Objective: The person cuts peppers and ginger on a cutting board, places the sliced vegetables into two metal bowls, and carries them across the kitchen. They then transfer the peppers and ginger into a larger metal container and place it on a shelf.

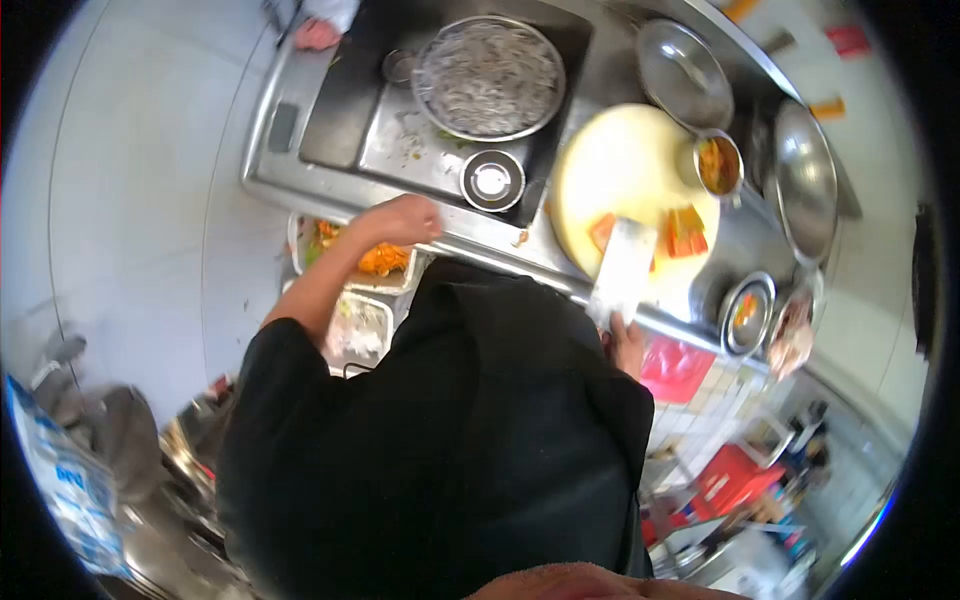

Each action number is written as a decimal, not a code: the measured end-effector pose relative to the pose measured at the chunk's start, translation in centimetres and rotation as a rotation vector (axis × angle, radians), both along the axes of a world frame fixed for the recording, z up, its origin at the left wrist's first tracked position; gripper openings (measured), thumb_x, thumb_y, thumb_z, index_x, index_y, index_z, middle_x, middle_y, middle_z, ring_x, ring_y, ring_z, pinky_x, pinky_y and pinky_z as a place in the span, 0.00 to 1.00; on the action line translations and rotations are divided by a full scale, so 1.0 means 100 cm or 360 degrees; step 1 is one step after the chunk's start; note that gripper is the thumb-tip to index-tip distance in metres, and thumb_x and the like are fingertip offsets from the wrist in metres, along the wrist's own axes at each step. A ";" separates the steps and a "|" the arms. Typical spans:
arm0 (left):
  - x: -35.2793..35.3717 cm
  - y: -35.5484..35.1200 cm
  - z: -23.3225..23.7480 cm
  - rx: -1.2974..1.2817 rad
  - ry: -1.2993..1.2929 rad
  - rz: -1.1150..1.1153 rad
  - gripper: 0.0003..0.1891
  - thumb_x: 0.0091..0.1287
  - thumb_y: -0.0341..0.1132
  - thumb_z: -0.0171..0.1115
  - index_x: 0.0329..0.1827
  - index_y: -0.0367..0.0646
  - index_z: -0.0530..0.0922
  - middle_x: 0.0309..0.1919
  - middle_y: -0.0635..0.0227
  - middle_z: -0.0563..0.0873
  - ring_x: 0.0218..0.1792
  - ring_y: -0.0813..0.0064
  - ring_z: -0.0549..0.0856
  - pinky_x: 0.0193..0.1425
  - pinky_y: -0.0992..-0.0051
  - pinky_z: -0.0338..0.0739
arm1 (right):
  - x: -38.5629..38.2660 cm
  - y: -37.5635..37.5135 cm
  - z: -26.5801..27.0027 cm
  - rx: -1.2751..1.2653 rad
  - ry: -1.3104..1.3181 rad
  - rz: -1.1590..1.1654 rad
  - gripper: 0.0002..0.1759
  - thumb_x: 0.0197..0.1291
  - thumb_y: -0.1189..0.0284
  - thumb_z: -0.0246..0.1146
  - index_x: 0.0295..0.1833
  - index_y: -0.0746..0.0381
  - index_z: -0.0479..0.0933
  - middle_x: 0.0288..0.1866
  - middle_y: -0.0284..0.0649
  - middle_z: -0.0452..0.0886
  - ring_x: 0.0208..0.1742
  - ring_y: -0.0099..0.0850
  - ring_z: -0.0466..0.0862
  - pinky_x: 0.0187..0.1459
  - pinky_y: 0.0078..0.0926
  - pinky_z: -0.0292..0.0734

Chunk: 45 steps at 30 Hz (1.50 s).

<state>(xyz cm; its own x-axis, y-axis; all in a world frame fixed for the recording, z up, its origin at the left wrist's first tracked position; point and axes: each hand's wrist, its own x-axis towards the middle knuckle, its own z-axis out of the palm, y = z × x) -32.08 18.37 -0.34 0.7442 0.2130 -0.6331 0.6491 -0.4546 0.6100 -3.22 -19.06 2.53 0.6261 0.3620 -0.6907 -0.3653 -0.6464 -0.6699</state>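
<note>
My right hand (627, 345) is closed round the handle end of a cleaver (624, 268). Its broad blade lies over the near part of a round, pale yellow cutting board (600, 165). Orange vegetable chunks (686, 235) rest on the board right of the blade, and another orange piece (602, 232) shows at its left, partly covered. Over the front edge of the sink, my left hand (405, 220) is held with its fingers curled in; whatever may be inside them is hidden. Below that arm is a tray of shredded orange vegetable (385, 260).
The sink (340, 125) holds a large bowl of pale strips (490, 80) and a small steel bowl (492, 182). Steel bowls (685, 75) (806, 185), a cup of orange food (716, 165) and a small bowl (747, 315) surround the board. A pink bag (675, 370) hangs by the counter.
</note>
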 end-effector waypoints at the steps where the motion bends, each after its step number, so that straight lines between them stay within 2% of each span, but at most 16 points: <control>1: -0.037 0.003 -0.014 0.0125 0.0155 -0.0090 0.13 0.60 0.38 0.66 0.43 0.39 0.87 0.42 0.51 0.90 0.46 0.52 0.89 0.52 0.58 0.81 | 0.004 0.001 0.006 0.0009 0.0052 0.0025 0.17 0.77 0.56 0.62 0.44 0.59 0.77 0.20 0.32 0.74 0.14 0.24 0.73 0.17 0.24 0.65; 2: -0.082 0.001 -0.029 0.0140 -0.0059 0.0092 0.17 0.61 0.44 0.63 0.34 0.36 0.87 0.36 0.44 0.89 0.38 0.48 0.89 0.45 0.55 0.82 | 0.010 -0.002 0.005 -0.0048 0.0036 0.0057 0.17 0.77 0.56 0.62 0.46 0.60 0.78 0.21 0.31 0.74 0.16 0.23 0.73 0.18 0.24 0.64; 4: -0.128 0.002 -0.036 0.0136 0.0361 -0.0043 0.20 0.64 0.46 0.63 0.35 0.32 0.87 0.38 0.42 0.89 0.40 0.49 0.90 0.47 0.54 0.83 | 0.021 -0.008 0.000 -0.0132 -0.0013 0.0094 0.18 0.76 0.54 0.63 0.49 0.60 0.79 0.22 0.31 0.75 0.18 0.22 0.72 0.20 0.23 0.64; 8: -0.172 0.005 -0.060 0.0377 0.0480 0.0357 0.27 0.69 0.54 0.62 0.36 0.33 0.88 0.35 0.44 0.90 0.40 0.48 0.90 0.47 0.54 0.83 | 0.034 0.002 0.020 -0.0351 -0.0233 0.0290 0.24 0.71 0.51 0.69 0.55 0.62 0.82 0.27 0.30 0.79 0.23 0.20 0.73 0.25 0.24 0.63; 10: -0.122 0.054 -0.028 0.0075 0.0199 0.0243 0.28 0.69 0.56 0.63 0.35 0.33 0.88 0.33 0.48 0.90 0.35 0.52 0.89 0.47 0.58 0.84 | 0.054 -0.017 0.011 -0.0406 -0.0222 0.0330 0.25 0.70 0.50 0.70 0.55 0.62 0.83 0.29 0.30 0.81 0.25 0.21 0.74 0.27 0.25 0.65; 13: -0.059 0.113 -0.051 -0.0418 0.0026 0.0799 0.25 0.70 0.55 0.64 0.32 0.38 0.84 0.22 0.68 0.84 0.27 0.70 0.84 0.33 0.67 0.81 | 0.107 -0.098 -0.048 -0.0335 -0.0058 0.0268 0.25 0.71 0.50 0.69 0.55 0.62 0.83 0.33 0.30 0.83 0.28 0.21 0.76 0.31 0.25 0.67; 17: 0.008 0.182 -0.166 -0.0239 0.0371 0.0641 0.27 0.68 0.54 0.64 0.52 0.35 0.86 0.43 0.52 0.88 0.39 0.57 0.89 0.36 0.57 0.87 | 0.108 -0.069 -0.025 -0.0580 -0.0135 0.0424 0.24 0.71 0.51 0.68 0.55 0.62 0.83 0.33 0.30 0.83 0.29 0.22 0.76 0.31 0.26 0.68; 19: 0.014 0.201 -0.211 -0.0217 0.0271 0.0638 0.27 0.67 0.52 0.64 0.56 0.37 0.86 0.50 0.48 0.89 0.45 0.53 0.90 0.42 0.54 0.88 | 0.100 -0.035 -0.004 -0.0673 -0.0150 0.0486 0.24 0.71 0.51 0.68 0.55 0.62 0.83 0.33 0.30 0.83 0.29 0.22 0.76 0.31 0.26 0.68; 21: 0.026 0.214 -0.314 0.0198 0.0190 0.0412 0.26 0.67 0.49 0.64 0.59 0.38 0.86 0.56 0.46 0.88 0.54 0.47 0.89 0.55 0.53 0.86 | 0.092 -0.014 0.012 -0.0762 -0.0157 0.0522 0.24 0.72 0.51 0.68 0.54 0.62 0.83 0.33 0.31 0.83 0.29 0.22 0.76 0.32 0.26 0.69; 22: 0.025 0.213 -0.338 0.0056 0.0250 0.0923 0.26 0.67 0.47 0.64 0.59 0.36 0.86 0.61 0.43 0.85 0.62 0.43 0.85 0.66 0.56 0.81 | 0.090 -0.004 0.017 -0.0794 -0.0162 0.0530 0.24 0.72 0.51 0.68 0.54 0.62 0.83 0.33 0.31 0.83 0.29 0.22 0.77 0.32 0.27 0.69; 25: 0.027 0.219 -0.378 0.0164 0.0366 0.1347 0.22 0.68 0.44 0.64 0.60 0.39 0.85 0.60 0.49 0.87 0.60 0.51 0.88 0.66 0.56 0.82 | 0.088 0.019 0.027 -0.0882 -0.0155 0.0531 0.23 0.72 0.52 0.67 0.54 0.63 0.83 0.33 0.31 0.83 0.30 0.23 0.77 0.32 0.27 0.69; 30: 0.016 0.230 -0.451 0.0202 0.0429 0.1648 0.28 0.69 0.37 0.60 0.70 0.32 0.73 0.65 0.37 0.78 0.66 0.41 0.82 0.69 0.53 0.80 | 0.092 0.041 0.032 -0.1017 -0.0119 0.0534 0.23 0.73 0.52 0.66 0.53 0.63 0.83 0.33 0.31 0.83 0.31 0.23 0.77 0.33 0.28 0.70; 33: 0.029 0.237 -0.399 0.0327 0.0418 0.2035 0.26 0.68 0.35 0.61 0.67 0.33 0.72 0.65 0.38 0.77 0.63 0.39 0.82 0.67 0.52 0.81 | 0.094 0.049 0.032 -0.1069 -0.0102 0.0511 0.23 0.73 0.53 0.66 0.53 0.63 0.82 0.33 0.31 0.83 0.31 0.24 0.77 0.34 0.28 0.70; 38: 0.042 0.237 -0.423 0.0590 0.0456 0.1962 0.21 0.70 0.36 0.60 0.65 0.41 0.76 0.63 0.38 0.80 0.58 0.40 0.85 0.64 0.53 0.83 | 0.092 0.054 0.035 -0.1122 -0.0085 0.0442 0.22 0.74 0.53 0.65 0.52 0.64 0.82 0.34 0.31 0.83 0.32 0.24 0.78 0.34 0.29 0.71; 41: 0.035 0.219 -0.512 0.0768 0.0364 0.1620 0.17 0.70 0.38 0.61 0.59 0.43 0.81 0.60 0.40 0.83 0.56 0.44 0.87 0.60 0.53 0.85 | 0.088 0.055 0.035 -0.1120 -0.0075 0.0406 0.22 0.74 0.54 0.65 0.52 0.64 0.82 0.34 0.31 0.83 0.32 0.25 0.78 0.35 0.29 0.71; 45: 0.037 0.209 -0.500 0.0470 0.0449 0.1514 0.13 0.71 0.36 0.58 0.53 0.44 0.85 0.50 0.45 0.88 0.51 0.47 0.91 0.57 0.52 0.87 | 0.079 0.047 0.037 -0.1092 -0.0054 0.0389 0.21 0.75 0.54 0.64 0.52 0.64 0.82 0.34 0.32 0.83 0.33 0.25 0.79 0.35 0.30 0.72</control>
